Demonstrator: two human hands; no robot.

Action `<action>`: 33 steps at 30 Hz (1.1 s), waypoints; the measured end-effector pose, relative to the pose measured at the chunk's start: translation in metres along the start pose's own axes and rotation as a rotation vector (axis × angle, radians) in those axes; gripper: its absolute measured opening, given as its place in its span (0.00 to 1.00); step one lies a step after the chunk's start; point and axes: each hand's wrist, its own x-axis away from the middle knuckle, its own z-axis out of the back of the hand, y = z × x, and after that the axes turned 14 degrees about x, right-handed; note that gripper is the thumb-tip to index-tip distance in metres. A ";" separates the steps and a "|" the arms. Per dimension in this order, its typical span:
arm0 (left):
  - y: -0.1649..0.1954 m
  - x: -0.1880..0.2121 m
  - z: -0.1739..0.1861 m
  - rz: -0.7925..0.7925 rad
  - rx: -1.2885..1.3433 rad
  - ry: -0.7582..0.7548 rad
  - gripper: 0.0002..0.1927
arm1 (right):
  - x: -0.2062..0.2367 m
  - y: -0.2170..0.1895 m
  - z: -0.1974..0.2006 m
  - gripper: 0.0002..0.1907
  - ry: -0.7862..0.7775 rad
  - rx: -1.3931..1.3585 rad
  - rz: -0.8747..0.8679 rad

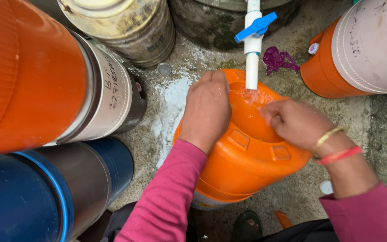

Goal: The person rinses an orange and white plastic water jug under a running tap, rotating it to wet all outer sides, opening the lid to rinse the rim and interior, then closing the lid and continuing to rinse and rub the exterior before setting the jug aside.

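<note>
The orange water jug (pixel 247 157) lies tilted on the wet concrete floor (pixel 381 121), beneath the white tap pipe (pixel 251 67). Left hand (pixel 207 112) fingers clamp its rim; right hand (pixel 296 123) fingers curl together inside the mouth.

Soft, even daylight, prob. overcast; no hard shadows, only faint dark patches under the containers on the wet concrete floor (pixel 381 130). Colours saturated, esp. the orange cooler (pixel 247 166) at centre. Slight sheen on the blue drum (pixel 23 201), bottom left. Wide-angle bend at the left edge; big orange drum (pixel 23 76) there looks soft, too close. Centre sharp; water under the white tap (pixel 252 62) blurs a bit.
</note>
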 end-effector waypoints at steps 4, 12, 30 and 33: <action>0.009 0.002 0.001 0.031 -0.058 -0.089 0.12 | -0.010 -0.008 -0.008 0.34 0.229 0.039 0.117; 0.022 0.004 0.003 0.066 -0.083 -0.127 0.13 | -0.029 -0.014 -0.024 0.24 0.203 -0.089 0.047; 0.019 0.007 0.002 0.090 -0.036 0.001 0.05 | -0.017 0.026 0.003 0.18 0.112 -0.138 -0.427; 0.018 0.006 0.001 0.148 -0.057 -0.024 0.07 | -0.022 0.030 -0.006 0.26 0.126 -0.193 -0.336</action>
